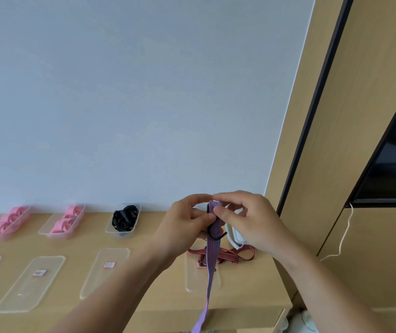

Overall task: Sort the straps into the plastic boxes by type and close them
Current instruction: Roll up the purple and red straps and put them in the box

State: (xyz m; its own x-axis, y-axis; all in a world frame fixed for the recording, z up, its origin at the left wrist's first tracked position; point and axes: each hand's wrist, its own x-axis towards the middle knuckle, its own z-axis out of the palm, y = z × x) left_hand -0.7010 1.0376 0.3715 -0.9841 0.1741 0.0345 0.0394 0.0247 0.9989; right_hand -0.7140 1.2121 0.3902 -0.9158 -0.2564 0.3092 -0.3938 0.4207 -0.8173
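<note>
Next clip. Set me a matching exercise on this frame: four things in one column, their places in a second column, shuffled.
Things
1. pink straps
2. black straps
3. striped strap
4. lids

Places
A. flat on the table, nearer the camera
B. pinched between left hand and right hand, tail hanging down
C. in the clear box nearest the hands
D. in the two leftmost boxes

Pairs: 1-D, 2-C, 3-B, 4-A
</note>
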